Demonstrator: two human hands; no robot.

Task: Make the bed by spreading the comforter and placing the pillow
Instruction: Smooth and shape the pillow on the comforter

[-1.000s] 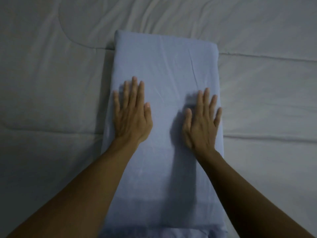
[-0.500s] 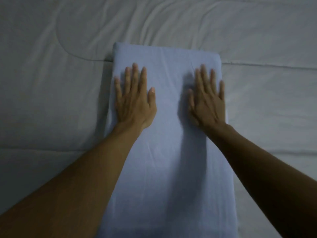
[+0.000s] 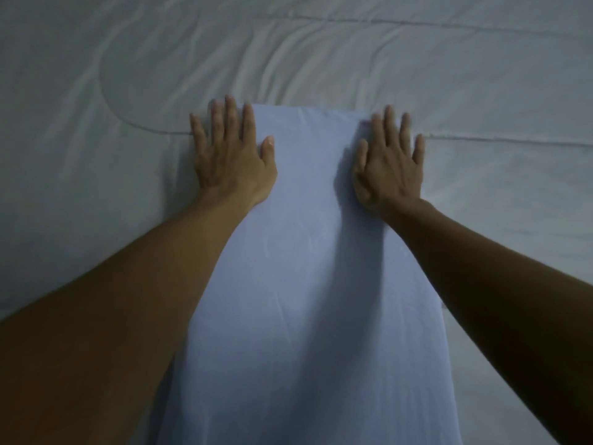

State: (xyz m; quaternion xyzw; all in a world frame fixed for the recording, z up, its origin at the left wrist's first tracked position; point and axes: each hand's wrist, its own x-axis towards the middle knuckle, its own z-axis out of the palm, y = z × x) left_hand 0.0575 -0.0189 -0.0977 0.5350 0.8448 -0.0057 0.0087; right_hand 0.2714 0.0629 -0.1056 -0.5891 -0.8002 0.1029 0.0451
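A long pale blue pillow (image 3: 308, 284) lies lengthwise on the white quilted comforter (image 3: 96, 187), running away from me. My left hand (image 3: 229, 155) rests flat, palm down, on the pillow's far left corner, its fingers spread and reaching past the far edge. My right hand (image 3: 390, 162) lies flat on the far right corner, fingers apart, slightly blurred. Neither hand grips anything. The pillow's near end runs out of view at the bottom.
The comforter covers the whole bed around the pillow, with stitched seams (image 3: 513, 142) and soft wrinkles (image 3: 288, 59) beyond the pillow's far end. My forearms cross the lower corners of the view.
Both hands have slid forward along the pillow, from its middle to its far corners, palms staying flat. The view has moved closer.
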